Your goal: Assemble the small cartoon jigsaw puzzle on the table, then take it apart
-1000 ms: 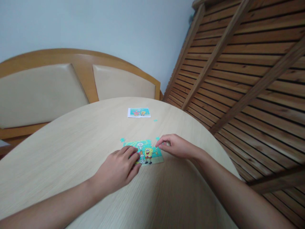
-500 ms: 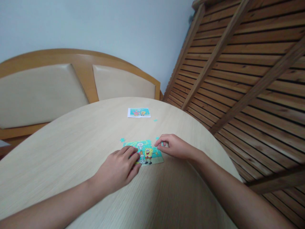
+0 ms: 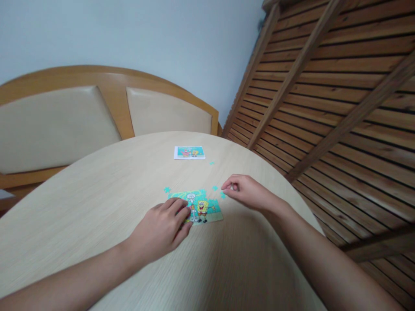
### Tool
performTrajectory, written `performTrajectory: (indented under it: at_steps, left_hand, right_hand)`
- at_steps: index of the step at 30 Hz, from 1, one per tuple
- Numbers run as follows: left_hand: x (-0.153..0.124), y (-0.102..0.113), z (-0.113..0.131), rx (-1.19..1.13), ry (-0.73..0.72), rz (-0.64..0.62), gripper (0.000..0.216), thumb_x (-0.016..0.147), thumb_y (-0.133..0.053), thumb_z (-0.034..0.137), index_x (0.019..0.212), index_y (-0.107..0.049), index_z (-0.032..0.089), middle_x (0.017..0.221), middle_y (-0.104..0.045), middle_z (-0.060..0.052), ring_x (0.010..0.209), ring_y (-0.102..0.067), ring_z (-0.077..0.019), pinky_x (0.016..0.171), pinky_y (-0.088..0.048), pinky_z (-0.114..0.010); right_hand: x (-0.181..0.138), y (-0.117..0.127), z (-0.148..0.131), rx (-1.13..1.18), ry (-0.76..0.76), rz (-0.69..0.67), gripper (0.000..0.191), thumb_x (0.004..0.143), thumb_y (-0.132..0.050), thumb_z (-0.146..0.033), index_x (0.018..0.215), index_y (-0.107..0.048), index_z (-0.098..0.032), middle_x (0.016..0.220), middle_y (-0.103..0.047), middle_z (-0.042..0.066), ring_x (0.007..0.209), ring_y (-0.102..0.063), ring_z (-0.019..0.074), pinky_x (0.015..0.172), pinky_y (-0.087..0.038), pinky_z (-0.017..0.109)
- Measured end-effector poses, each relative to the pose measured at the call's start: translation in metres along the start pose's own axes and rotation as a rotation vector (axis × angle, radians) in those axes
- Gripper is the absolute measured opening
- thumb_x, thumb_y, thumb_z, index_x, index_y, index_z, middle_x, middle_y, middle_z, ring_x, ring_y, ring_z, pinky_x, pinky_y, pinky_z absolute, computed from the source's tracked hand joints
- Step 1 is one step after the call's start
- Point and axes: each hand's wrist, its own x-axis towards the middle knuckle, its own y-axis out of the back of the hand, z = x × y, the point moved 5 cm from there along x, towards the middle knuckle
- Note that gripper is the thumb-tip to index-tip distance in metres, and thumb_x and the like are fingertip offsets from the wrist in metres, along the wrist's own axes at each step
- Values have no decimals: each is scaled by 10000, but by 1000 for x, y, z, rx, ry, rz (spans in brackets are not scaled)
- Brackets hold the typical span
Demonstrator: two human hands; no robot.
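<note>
A partly joined cartoon jigsaw puzzle (image 3: 210, 211) lies flat on the table, its upper right edge jagged. My left hand (image 3: 165, 222) rests palm down over the puzzle's left part, fingers laid across it and hiding that area. My right hand (image 3: 244, 192) hovers just off the upper right corner with thumb and forefinger pinched. Whatever may be between those fingertips is too small to make out. Close to them are a loose turquoise puzzle piece (image 3: 215, 188) and another turquoise piece (image 3: 223, 195).
Beyond the puzzle lies a reference picture card (image 3: 191, 152) with a similar cartoon. One loose piece (image 3: 212, 163) sits near the card, another piece (image 3: 167, 189) at the puzzle's upper left. Around the round table (image 3: 113, 194) are a padded headboard (image 3: 168, 110) and a slatted wooden panel (image 3: 324, 108).
My right hand has moved right and slightly away from me, off the puzzle's upper right edge, uncovering loose pieces there. My left hand has stayed in place.
</note>
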Motion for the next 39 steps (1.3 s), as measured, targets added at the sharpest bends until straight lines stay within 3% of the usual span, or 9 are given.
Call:
performTrajectory:
  at_steps: [10,22,30,39]
  left_hand:
    - [1,1,1,-9,-6,-11,249,1016,-441,298,1069,-642,160,1105,-657,-122,1025,-652,-285,830,-617,-476]
    - [1,2,1,-21,5,-8,227,1004,-468,294,1060,-647,166,1093,-662,-118,1026,-658,-288,828,-618,-478]
    - [2,1,0,-3,4,-22,251,1014,-449,304,1078,-642,156,1099,-660,-125,1024,-652,-291,834,-616,-488]
    - [1,2,2,-31,-31,10,248,1017,-442,292,1076,-647,166,1112,-665,-125,1029,-656,-279,847,-613,-462]
  right_hand:
    - [-1,-3,11,-15,-31,-54,328,780,-769,-370,1044,-754,-177,933,-674,69,789,-575,187,722,-441,306]
    - [0,-4,5,14,2,-79,227,764,-756,-272,962,-738,-164,931,-666,61,787,-563,174,736,-441,298]
    - [0,-11,-7,289,-62,-132,199,855,-658,-331,915,-685,-142,800,-661,36,727,-553,155,673,-430,278]
    - [2,-17,-12,364,-36,-102,209,863,-675,-351,921,-678,-150,822,-671,39,759,-568,160,705,-449,288]
